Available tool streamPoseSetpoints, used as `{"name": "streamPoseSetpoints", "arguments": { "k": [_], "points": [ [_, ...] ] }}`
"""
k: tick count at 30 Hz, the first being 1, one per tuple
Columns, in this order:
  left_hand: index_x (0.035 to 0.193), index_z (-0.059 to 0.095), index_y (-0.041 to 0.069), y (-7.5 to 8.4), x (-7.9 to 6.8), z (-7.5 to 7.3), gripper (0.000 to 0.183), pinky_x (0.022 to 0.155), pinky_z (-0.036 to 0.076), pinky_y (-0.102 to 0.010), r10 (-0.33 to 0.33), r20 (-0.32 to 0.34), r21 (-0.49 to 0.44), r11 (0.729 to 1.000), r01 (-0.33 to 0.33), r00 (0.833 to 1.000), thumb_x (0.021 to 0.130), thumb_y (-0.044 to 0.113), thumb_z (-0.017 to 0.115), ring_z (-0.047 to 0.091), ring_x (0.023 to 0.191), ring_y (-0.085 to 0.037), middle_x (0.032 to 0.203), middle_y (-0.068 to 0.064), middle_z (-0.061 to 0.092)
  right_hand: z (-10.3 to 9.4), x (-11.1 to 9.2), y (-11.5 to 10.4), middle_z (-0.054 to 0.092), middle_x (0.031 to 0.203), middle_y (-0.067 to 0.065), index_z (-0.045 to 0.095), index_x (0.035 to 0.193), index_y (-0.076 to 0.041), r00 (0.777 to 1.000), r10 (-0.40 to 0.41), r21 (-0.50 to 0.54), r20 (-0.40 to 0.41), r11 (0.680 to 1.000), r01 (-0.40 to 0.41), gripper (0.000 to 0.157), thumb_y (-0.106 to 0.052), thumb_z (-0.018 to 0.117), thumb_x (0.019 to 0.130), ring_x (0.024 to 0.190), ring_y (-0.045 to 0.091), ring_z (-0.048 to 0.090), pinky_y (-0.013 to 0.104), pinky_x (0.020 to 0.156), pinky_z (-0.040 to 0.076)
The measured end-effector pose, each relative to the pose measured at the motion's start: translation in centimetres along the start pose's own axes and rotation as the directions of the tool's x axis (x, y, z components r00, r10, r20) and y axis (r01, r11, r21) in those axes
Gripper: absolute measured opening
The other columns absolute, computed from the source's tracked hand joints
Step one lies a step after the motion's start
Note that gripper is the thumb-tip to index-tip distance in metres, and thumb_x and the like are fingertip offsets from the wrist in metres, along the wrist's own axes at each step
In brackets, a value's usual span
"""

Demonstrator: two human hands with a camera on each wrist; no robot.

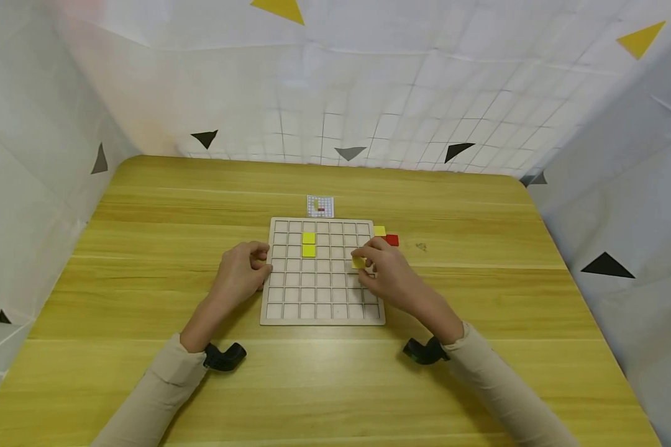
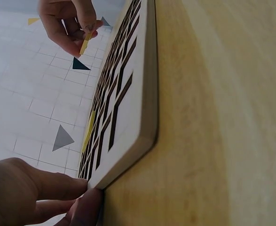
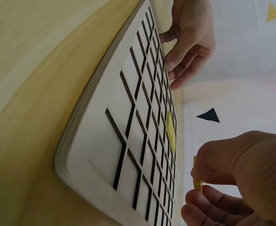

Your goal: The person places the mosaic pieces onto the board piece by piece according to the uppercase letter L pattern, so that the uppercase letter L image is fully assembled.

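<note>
A pale wooden grid board point(image 1: 322, 321) lies flat on the table, its square cells edged by raised ridges. Two yellow tiles point(image 1: 309, 244) fill neighbouring cells, one above the other, in its upper left part. My right hand point(image 1: 394, 276) pinches another square yellow tile point(image 3: 197, 174) between thumb and fingers, above the right side of the board. At the left edge is my left hand point(image 1: 240, 270); in the left wrist view its thumb and fingers point(image 2: 65, 186) grip the board's rim near a corner.
Just past the board's upper right edge lie a yellow tile point(image 1: 379, 231) and a red tile point(image 1: 392, 240), partly overlapped by my right hand. A small printed grid card point(image 1: 327, 203) with coloured cells sits behind the board. The wooden table point(image 1: 324, 385) meets white sheets point(image 1: 369, 74) at the back.
</note>
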State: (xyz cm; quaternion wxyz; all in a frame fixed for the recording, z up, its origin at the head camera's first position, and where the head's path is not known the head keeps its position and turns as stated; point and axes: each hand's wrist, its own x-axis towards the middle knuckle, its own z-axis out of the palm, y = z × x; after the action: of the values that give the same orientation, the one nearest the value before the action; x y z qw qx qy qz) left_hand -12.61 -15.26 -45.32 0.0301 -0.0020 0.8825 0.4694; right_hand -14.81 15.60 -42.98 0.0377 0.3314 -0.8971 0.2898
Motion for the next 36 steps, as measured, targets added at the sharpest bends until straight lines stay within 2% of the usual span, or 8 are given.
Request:
{"name": "streamPoseSetpoints", "arguments": {
  "k": [7, 17, 36],
  "points": [
    [0.13, 0.06, -0.004, 0.0, -0.1, 0.0, 0.041, 0.054, 0.058, -0.028, -0.012, 0.001, 0.001, 1.0, 0.012, 1.0, 0.09, 0.001, 0.068, 0.068, 0.092, -0.027, 0.11, -0.017, 0.063, 0.2, 0.6, -0.5, 0.06, 0.1, 0.008, 0.071, 0.111, 0.002, 1.0, -0.023, -0.01, -0.003, 1.0, 0.023, 0.03, 0.005, 0.07, 0.081, 0.083, 0.022, 0.059, 0.027, 0.068, 0.053],
    [0.129, 0.06, -0.004, 0.0, 0.0, 0.0, 0.04, 0.054, 0.058, -0.028, -0.016, -0.006, 0.003, 1.0, 0.016, 1.0, 0.09, 0.001, 0.068, 0.068, 0.09, -0.027, 0.109, -0.016, 0.063, 0.8, 1.0, -1.1, 0.058, 0.101, 0.006, 0.071, 0.113, 0.001, 1.0, 0.004, 0.008, 0.019, 1.0, -0.004, 0.029, 0.003, 0.072, 0.083, 0.084, 0.02, 0.06, 0.026, 0.068, 0.054],
    [0.129, 0.061, -0.005, -0.1, 0.1, 0.0, 0.04, 0.054, 0.058, -0.028, -0.008, -0.002, 0.012, 1.0, 0.008, 1.0, 0.09, 0.001, 0.069, 0.068, 0.092, -0.028, 0.109, -0.017, 0.063, 1.9, 2.2, -2.0, 0.059, 0.102, 0.008, 0.072, 0.112, 0.001, 0.999, -0.026, 0.014, 0.036, 1.0, 0.026, 0.029, 0.003, 0.071, 0.083, 0.084, 0.021, 0.062, 0.023, 0.069, 0.054]
  ]
}}
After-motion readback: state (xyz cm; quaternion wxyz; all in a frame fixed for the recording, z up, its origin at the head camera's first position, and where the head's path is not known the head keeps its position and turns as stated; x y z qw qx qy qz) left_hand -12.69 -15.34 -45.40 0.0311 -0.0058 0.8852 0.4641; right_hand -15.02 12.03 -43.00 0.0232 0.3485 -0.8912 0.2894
